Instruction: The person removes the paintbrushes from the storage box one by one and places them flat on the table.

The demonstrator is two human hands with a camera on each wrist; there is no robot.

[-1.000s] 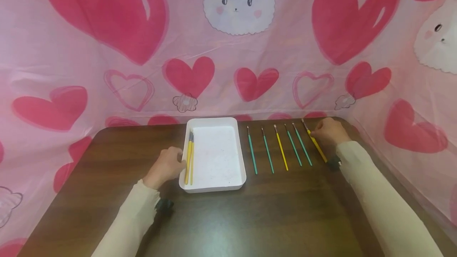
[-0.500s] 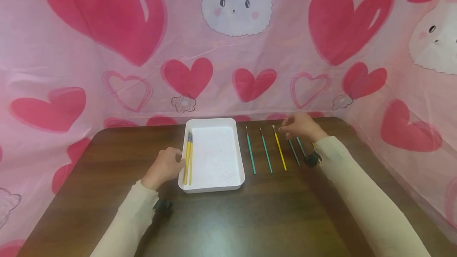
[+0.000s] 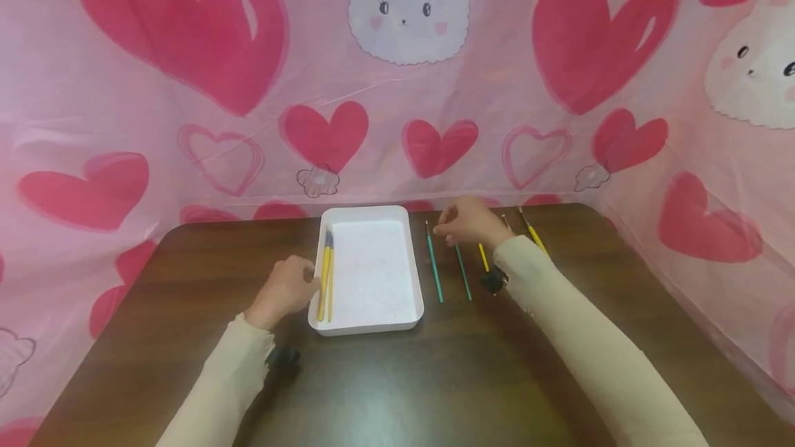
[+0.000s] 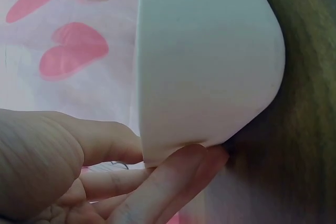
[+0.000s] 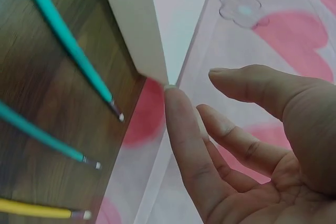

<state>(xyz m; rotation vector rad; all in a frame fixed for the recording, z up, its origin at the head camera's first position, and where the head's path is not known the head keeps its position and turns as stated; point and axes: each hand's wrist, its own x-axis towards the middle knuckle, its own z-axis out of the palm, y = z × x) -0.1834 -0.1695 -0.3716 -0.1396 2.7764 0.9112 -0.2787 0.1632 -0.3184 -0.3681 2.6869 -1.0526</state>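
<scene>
A white tray (image 3: pixel 373 327) stands on the brown table. Along its left inner side lie two yellow-handled paintbrushes (image 3: pixel 325 278). My left hand (image 3: pixel 282 293) holds the tray's left wall; in the left wrist view the thumb is at the rim and the fingers (image 4: pixel 173 174) touch the outer side. Above the row of brushes hovers my right hand (image 3: pixel 472 221), fingers loosely bent with nothing between them. Beneath and beside it are a teal paintbrush (image 3: pixel 435 271), a second teal paintbrush (image 3: pixel 463 274) and a yellow paintbrush (image 3: pixel 483 257). My right arm hides others in the row.
Farther right, a yellow paintbrush (image 3: pixel 533 232) is partly covered by the right sleeve (image 3: pixel 559 302). A pink heart-print curtain (image 3: pixel 298 74) hangs behind the table and at both sides. The brown table (image 3: pixel 385 385) extends toward me.
My right hand has left the rightmost yellow paintbrush and travelled left over the row toward the tray. My left hand stays at the tray, and the brushes lie as before.
</scene>
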